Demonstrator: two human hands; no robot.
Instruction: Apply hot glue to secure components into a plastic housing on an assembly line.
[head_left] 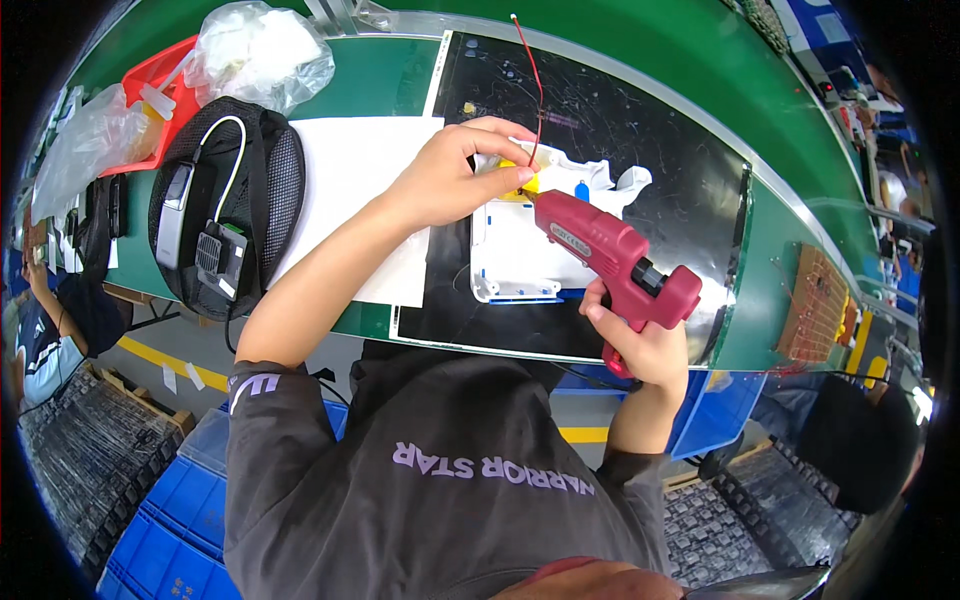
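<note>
A dark red hot glue gun (610, 250) is gripped in my right hand (645, 345). Its nozzle reaches the yellow piece (522, 182) at the top of a white plastic housing (530, 250). My left hand (460, 170) comes in from the left, thumb and fingertips pinched together on a thin red wire (538, 85) right beside that nozzle. The wire's free end rises toward the far edge of the black mat. Blue bits show on the housing, which lies on the mat. My left fingers hide part of the yellow piece.
The black mat (430, 325) covers part of the green table. Left of it lie white paper (350, 200) and a black mesh bag (270, 160) holding a device and cable. Farther left are a red bin (185, 100) and a plastic bag (260, 50). A brown board (812, 305) lies far right.
</note>
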